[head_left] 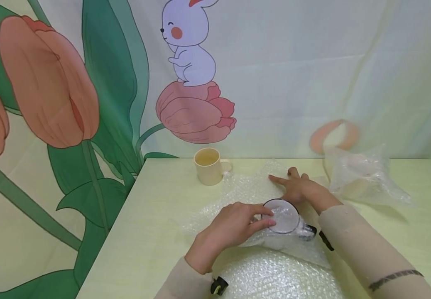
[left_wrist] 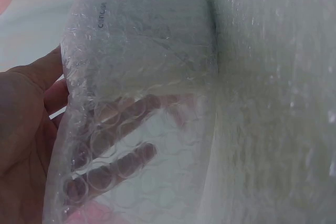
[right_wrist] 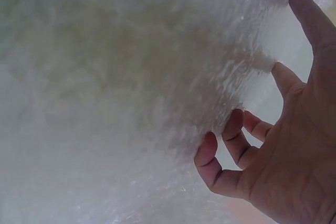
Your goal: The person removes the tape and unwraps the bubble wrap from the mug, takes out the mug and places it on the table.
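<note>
A white mug [head_left: 282, 216] with a dark rim and handle stands mouth up amid clear bubble wrap [head_left: 245, 187]. My left hand [head_left: 234, 224] reaches over its near left rim, fingertips at the mouth. In the left wrist view the wrap [left_wrist: 142, 129] covers the mug's side, and straight left fingers show through it. Beyond the mug, my right hand [head_left: 299, 187] has its fingers spread at the wrap. Some right fingers [right_wrist: 236, 135] are bent, their tips against the sheet in the right wrist view.
A cream mug [head_left: 209, 167] stands at the table's back edge, handle to the right. At the back right lies a bubble-wrapped bundle [head_left: 365, 174]. More bubble wrap [head_left: 275, 274] spreads over the near side of the table [head_left: 144, 232]. A printed cloth [head_left: 282, 83] hangs behind.
</note>
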The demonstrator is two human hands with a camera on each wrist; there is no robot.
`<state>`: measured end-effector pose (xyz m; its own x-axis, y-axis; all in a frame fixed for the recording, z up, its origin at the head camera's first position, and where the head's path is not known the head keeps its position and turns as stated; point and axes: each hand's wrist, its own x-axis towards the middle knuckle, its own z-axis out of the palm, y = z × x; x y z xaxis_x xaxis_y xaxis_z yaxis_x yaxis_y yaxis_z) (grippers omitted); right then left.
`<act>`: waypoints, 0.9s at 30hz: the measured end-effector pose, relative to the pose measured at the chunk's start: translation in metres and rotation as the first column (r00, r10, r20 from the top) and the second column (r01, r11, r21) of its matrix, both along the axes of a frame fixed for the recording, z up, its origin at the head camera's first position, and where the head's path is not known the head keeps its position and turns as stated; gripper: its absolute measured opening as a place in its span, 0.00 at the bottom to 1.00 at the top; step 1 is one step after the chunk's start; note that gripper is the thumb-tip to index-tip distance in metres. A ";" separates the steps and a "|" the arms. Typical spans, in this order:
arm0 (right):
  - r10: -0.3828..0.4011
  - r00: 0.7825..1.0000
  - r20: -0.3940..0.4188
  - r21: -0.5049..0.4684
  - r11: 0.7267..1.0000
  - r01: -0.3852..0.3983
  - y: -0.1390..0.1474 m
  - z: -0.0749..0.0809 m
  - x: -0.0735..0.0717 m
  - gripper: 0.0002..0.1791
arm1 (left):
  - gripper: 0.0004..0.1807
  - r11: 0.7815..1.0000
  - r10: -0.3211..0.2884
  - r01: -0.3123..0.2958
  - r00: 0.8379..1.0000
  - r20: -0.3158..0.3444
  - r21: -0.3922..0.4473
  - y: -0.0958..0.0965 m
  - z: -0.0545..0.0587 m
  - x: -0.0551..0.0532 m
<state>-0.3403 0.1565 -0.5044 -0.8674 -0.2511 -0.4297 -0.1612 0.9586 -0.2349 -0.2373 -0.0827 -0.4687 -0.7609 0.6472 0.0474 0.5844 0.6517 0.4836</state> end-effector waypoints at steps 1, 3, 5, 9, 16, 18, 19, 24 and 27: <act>0.003 1.000 -0.002 -0.001 1.000 -0.003 0.000 0.002 0.002 0.59 | 0.20 1.000 -0.002 0.002 1.000 0.000 0.000 0.000 0.000 0.000; 0.017 1.000 -0.011 -0.009 1.000 -0.017 0.003 0.005 0.005 0.58 | 0.20 1.000 -0.006 0.006 1.000 -0.002 0.000 0.002 0.000 0.001; 0.026 0.999 -0.021 -0.014 1.000 -0.026 0.005 0.009 0.008 0.57 | 0.20 1.000 -0.010 0.010 1.000 -0.007 -0.003 0.003 0.000 0.001; 0.041 0.999 -0.024 -0.060 0.997 -0.042 0.013 0.016 0.011 0.55 | 0.20 1.000 -0.013 0.013 1.000 -0.014 -0.013 0.004 0.001 0.001; 0.082 0.996 -0.033 -0.235 0.968 -0.087 0.029 0.027 0.020 0.50 | 0.21 0.999 -0.016 0.016 1.000 -0.023 -0.029 0.006 0.003 0.002; 0.076 0.997 -0.012 -0.295 0.953 -0.076 0.033 0.030 0.023 0.48 | 0.20 0.999 -0.014 0.013 1.000 -0.025 -0.033 0.006 0.003 0.002; 0.071 0.997 0.002 -0.319 0.945 -0.067 0.035 0.031 0.025 0.48 | 0.20 0.999 -0.012 0.011 1.000 -0.025 -0.033 0.006 0.003 0.002; 0.033 0.997 0.073 -0.391 0.921 -0.002 0.040 0.038 0.037 0.46 | 0.19 1.000 -0.003 0.003 1.000 -0.005 -0.028 0.002 0.001 0.000; 0.032 0.996 0.089 -0.426 0.905 0.009 0.040 0.042 0.045 0.44 | 0.19 1.000 0.001 -0.001 1.000 0.010 -0.022 -0.001 0.000 -0.002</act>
<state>-0.2954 0.1967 -0.4620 -0.8252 -0.4377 -0.3571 -0.1299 0.7623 -0.6341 -0.2393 -0.0836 -0.4687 -0.7617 0.6474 0.0259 0.5793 0.6626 0.4748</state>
